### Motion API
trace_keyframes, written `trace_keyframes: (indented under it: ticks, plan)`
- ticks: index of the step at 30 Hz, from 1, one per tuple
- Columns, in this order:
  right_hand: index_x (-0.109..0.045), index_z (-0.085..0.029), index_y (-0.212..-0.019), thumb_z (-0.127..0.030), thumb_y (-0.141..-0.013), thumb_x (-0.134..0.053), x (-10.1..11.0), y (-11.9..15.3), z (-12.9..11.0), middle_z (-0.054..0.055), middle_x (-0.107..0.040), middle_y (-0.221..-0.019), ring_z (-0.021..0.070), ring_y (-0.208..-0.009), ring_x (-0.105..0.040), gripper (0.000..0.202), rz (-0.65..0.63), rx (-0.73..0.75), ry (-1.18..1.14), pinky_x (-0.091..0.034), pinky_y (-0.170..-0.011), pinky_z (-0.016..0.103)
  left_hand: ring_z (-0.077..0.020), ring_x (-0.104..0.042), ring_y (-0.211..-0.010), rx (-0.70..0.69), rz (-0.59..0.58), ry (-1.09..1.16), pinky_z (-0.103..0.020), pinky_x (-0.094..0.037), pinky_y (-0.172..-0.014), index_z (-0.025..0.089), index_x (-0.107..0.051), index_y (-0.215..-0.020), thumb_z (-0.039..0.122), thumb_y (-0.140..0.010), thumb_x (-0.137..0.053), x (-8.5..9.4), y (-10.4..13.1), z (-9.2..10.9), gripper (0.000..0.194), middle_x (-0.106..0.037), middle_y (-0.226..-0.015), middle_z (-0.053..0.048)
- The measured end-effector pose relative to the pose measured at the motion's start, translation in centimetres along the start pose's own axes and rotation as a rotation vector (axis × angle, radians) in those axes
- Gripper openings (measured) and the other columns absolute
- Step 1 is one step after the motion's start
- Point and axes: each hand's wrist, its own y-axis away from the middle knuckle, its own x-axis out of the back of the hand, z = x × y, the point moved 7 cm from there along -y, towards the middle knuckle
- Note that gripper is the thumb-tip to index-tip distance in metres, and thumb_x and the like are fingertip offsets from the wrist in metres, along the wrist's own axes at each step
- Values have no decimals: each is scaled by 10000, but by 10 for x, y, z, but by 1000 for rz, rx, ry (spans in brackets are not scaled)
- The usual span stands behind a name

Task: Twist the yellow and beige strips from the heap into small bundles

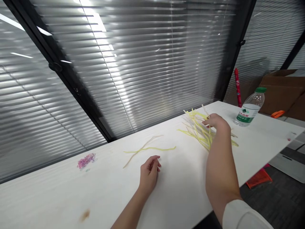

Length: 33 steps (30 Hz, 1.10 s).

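Observation:
My right hand (215, 122) reaches over a loose pile of thin, bendy yellow and beige strips (199, 132), which resemble pipe cleaners. Its fingertips are pinched together at a beige strip (205, 109) that sticks up from them; the forearm hides part of the pile. Nearer to me, my left hand (150, 173) rests on the white table (181, 194), fingers curled in and nothing visible in them. Just beyond it, one yellow strip (152, 148) lies crossed over a beige strip (133, 156), apart from the pile.
A tangle of small pink and purple loops (86, 161) lies on the left. At the right stand a green-capped water bottle (250, 108) and a red stick-like object (237, 87); a cardboard box (281, 95) is beyond. Blinds behind glass (152, 63) border the table's far edge.

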Motion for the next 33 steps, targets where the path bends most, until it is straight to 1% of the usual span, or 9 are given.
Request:
trace_keyframes:
  ticks: [6,11,18,23,25,27,30,31,33]
  plan:
    - [-632,-180,-895,-342,-633,-733,22,14,-17,59,-669,-800,204,-756,-634,324,145,93,83,-440,-618,277,-116,-534,-622,16,-10,-1,-253,-427,-625,159,-615,-1005,411,-865,-464,-1,1,1,325,-586,-719,-30]
    - [-675,-182,-938,-397,-682,-682,13,16,-22,97,-667,-955,244,-870,-624,334,74,4,195,-439,-663,298,-119,-533,-631,23,-25,-13,-255,-424,-629,167,-610,-1019,411,-872,-452,-3,2,-1,325,-589,-728,-26]
    - [-695,-218,-933,-402,-715,-629,23,29,-36,79,-663,-918,246,-871,-616,293,175,54,125,-416,-678,305,-122,-531,-636,13,-37,-2,-255,-424,-631,166,-607,-1029,403,-879,-434,-5,1,-3,329,-585,-726,-27]
    - [-681,-202,-849,-394,-695,-647,26,45,-53,74,-655,-857,233,-822,-606,248,163,93,190,-402,-663,296,-121,-528,-635,2,-38,-16,-254,-428,-639,170,-612,-1020,399,-883,-432,-5,3,-1,322,-590,-723,-28]
    - [-677,-200,-846,-422,-733,-609,39,60,-61,84,-648,-820,235,-800,-599,259,249,153,192,-396,-665,304,-121,-530,-635,-5,-40,-17,-256,-433,-644,172,-612,-1019,399,-884,-430,-5,4,-1,322,-592,-725,-28]
    - [-670,-199,-879,-441,-778,-556,57,77,-68,101,-642,-810,249,-804,-592,287,401,216,185,-395,-672,317,-121,-531,-635,-9,-43,-12,-255,-435,-644,172,-611,-1024,396,-886,-426,-5,4,-2,322,-593,-728,-28]
    - [-652,-200,-928,-457,-827,-476,73,92,-72,131,-643,-878,282,-855,-583,328,564,224,186,-400,-681,339,-121,-532,-632,-19,-44,-12,-255,-436,-644,173,-612,-1023,393,-887,-421,-6,3,-2,321,-591,-725,-28]
    - [-647,-200,-956,-452,-838,-457,71,91,-73,138,-641,-907,290,-872,-581,337,557,212,188,-402,-686,344,-122,-533,-630,-22,-42,-12,-256,-436,-644,173,-614,-1020,394,-887,-422,-6,3,-2,322,-591,-722,-28]
    - [-645,-190,-987,-415,-838,-465,58,81,-73,144,-636,-918,285,-865,-584,324,440,193,187,-406,-691,341,-124,-536,-630,-27,-41,-9,-257,-438,-644,173,-617,-1017,400,-886,-425,-6,3,-2,325,-594,-722,-31]
